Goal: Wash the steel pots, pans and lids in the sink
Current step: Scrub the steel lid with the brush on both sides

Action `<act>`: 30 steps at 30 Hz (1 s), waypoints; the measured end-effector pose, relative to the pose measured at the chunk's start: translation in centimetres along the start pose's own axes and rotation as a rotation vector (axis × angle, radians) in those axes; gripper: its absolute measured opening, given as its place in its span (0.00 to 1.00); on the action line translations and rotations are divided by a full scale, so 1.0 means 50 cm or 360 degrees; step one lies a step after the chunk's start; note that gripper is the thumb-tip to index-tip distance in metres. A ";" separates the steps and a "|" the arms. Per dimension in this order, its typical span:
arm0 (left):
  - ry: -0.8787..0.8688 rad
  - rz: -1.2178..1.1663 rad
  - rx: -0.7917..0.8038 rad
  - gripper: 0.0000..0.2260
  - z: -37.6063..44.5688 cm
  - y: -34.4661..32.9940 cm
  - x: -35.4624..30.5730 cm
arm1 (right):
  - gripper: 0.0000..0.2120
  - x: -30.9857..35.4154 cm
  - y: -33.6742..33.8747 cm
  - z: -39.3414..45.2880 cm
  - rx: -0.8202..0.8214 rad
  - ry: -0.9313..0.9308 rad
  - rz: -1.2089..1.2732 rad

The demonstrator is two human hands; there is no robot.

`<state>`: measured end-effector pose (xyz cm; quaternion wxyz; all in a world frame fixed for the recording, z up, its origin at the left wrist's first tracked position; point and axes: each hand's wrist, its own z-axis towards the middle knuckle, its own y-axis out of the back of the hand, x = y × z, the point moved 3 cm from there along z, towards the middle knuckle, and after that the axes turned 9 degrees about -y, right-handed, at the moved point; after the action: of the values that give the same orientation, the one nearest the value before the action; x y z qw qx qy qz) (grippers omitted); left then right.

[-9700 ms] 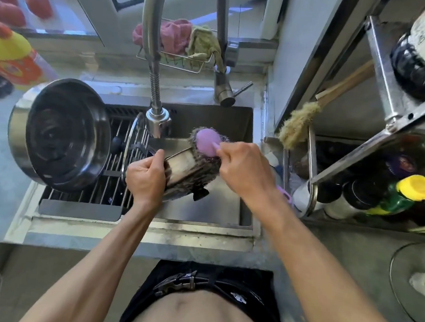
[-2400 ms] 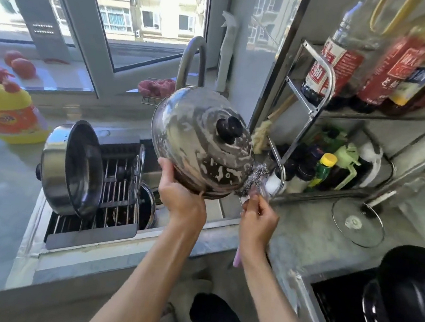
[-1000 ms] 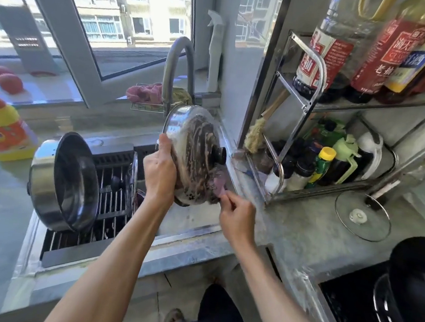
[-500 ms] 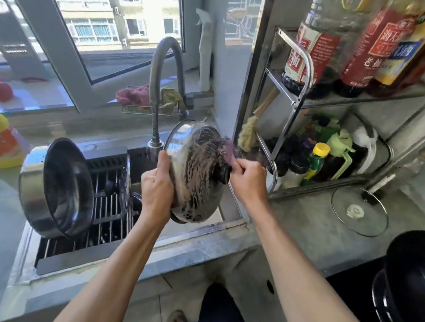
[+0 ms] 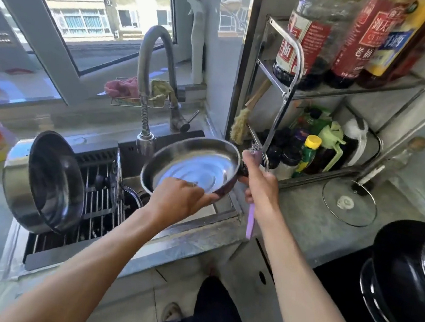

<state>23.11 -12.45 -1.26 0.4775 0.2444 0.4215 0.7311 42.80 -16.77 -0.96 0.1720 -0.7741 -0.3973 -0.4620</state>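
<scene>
One lid [image 5: 193, 167] underside unscrubbed, pinched by left-hand fingers [image 5: 198, 195]; right fingers [image 5: 252, 179] grip the scrubber [image 5: 251, 215]; pot [image 5: 45, 182] racked leftward.

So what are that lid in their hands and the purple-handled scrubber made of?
The lid looks like polished steel: its hollow underside mirrors the window light. The scrubber seems to have a matte lilac plastic handle; its grey, tangled head looks like wire wool, though it is blurred.
</scene>
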 end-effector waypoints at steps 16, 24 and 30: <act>0.1530 -0.0680 -0.0151 0.38 -0.163 -0.006 -0.011 | 0.17 -0.136 0.011 -0.024 -0.0344 0.0033 -0.0074; 0.2520 -0.1903 -0.0485 0.19 -0.216 -0.014 -0.002 | 0.12 -0.117 0.004 -0.027 -0.0236 0.0185 -0.0199; 0.2555 -0.1963 -0.0567 0.19 -0.204 0.005 -0.016 | 0.14 -0.054 0.009 -0.050 -0.0273 0.0555 -0.0377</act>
<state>15.60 -17.12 -6.37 0.3768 -0.6499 0.5541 0.3585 41.03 -19.86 -1.95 0.1160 -0.6424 -0.4088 -0.6378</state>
